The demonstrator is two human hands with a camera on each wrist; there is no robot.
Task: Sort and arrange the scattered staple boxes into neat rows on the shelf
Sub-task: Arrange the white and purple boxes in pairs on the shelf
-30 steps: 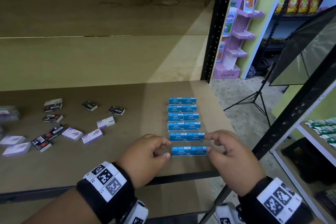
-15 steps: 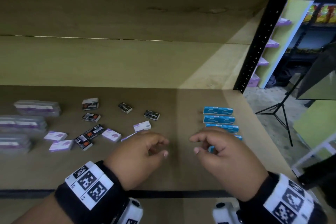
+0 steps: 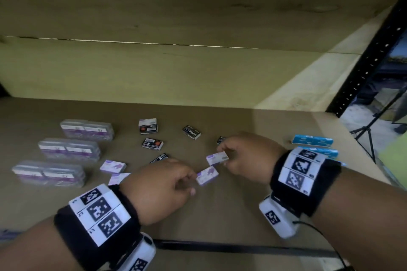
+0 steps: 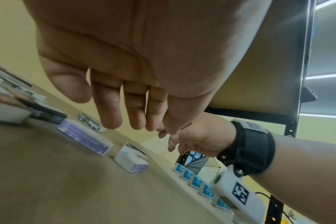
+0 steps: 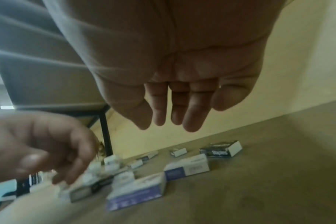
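Reaching into the scatter mid-shelf (image 3: 220, 209), I have each hand at its own purple box; the right hand (image 3: 243, 158) pinches the far box (image 3: 217, 158), while the left hand (image 3: 160, 187), fingers loosely extended, touches the near box (image 3: 207, 175) just beyond its fingertips. Both boxes lie long axis slanting up to the right; the blue row (image 3: 312, 140) sits well off right, nearer my right hand.
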